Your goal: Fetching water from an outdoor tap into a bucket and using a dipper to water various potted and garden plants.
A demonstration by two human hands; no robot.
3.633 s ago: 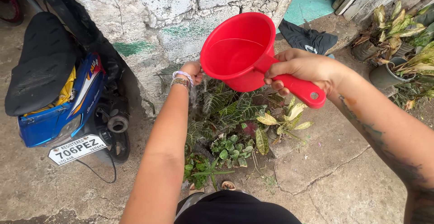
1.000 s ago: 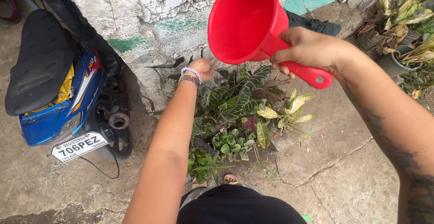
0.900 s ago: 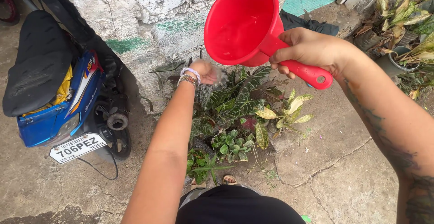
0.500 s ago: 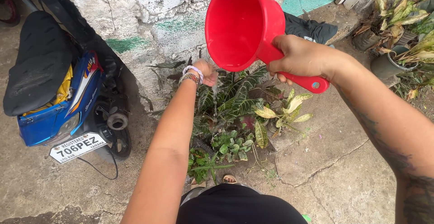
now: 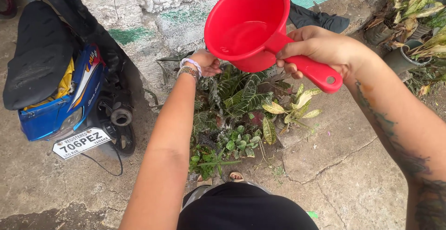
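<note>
Water dipper held level over the wall-side plants, a little water pooled in its red bowl.

The right hand (image 5: 320, 49) is wrapped tight around the handle of the red dipper (image 5: 246, 25), held above the striped-leaf plants (image 5: 241, 100); the left hand (image 5: 206, 62) sits just under the rim, fingers loosely cupped and holding nothing. Watering looks mid-way: another sprinkle would call for a careful tilt toward that cupped palm. Cracked concrete ground (image 5: 344, 165) underfoot, rough block wall (image 5: 158, 7) behind, blue motorbike (image 5: 60, 90) parked left, potted plants (image 5: 413, 21) off right.

red dipper (image 5: 246, 25) tipped back level, water settled
</note>
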